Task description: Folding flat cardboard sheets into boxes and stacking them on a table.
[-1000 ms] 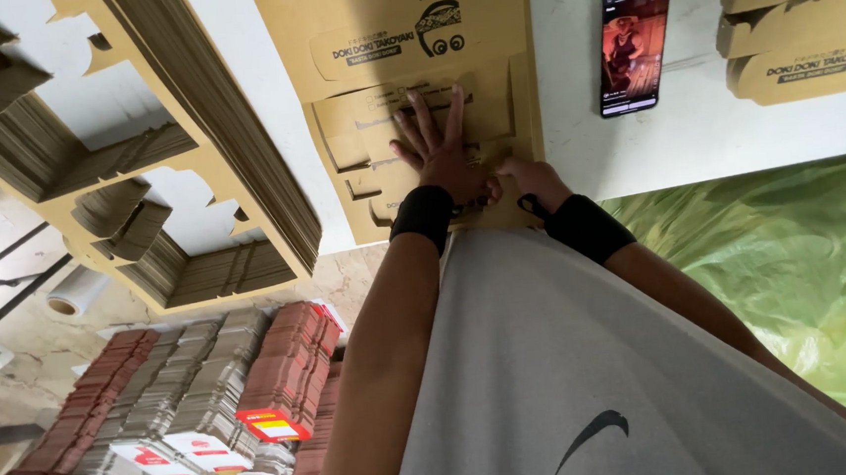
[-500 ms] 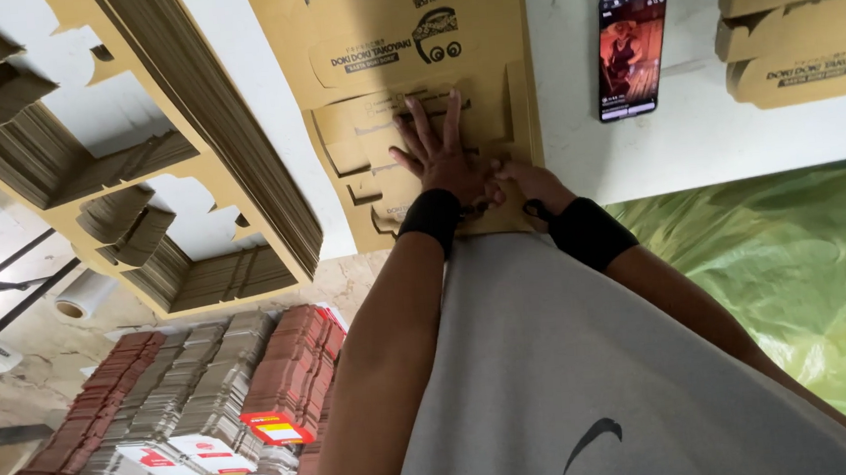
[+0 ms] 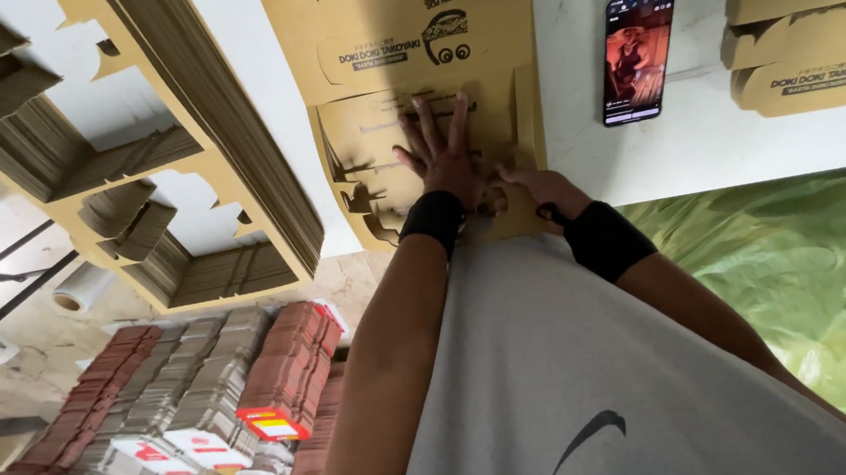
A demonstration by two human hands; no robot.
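Pressing flat on a brown die-cut carton blank [image 3: 403, 90], left hand [image 3: 445, 157] lies palm down, fingers spread, gripping nothing. Right hand [image 3: 537, 188] sits just beside it at the blank's near edge, fingers curled on the cardboard; can't tell whether it pinches a flap. Both wrists w/ black bands. Blank lies on the white table [image 3: 734, 146], near edge, directly ahead of the person's grey shirt; dark print + round logo on its upper panel.

Containers: folded brown boxes [image 3: 806, 32] at table's far right, stacked, closed; contents not visible. Dark logo panel on their fronts.

Packages: tall stack of flat blanks [image 3: 207, 133] left of the worked blank, edges showing, cut-outs through to the white top. Floor level, lower left: rows of bundled flat cartons [image 3: 196, 402], red-brown and grey, some w/ white and red-yellow labels on their ends. White roll [image 3: 81, 287] nearby.

Phone [image 3: 638, 54] lies face up, screen lit, right of the blank, apart from both hands. Green plastic sheet [image 3: 793, 281] below table edge, right.
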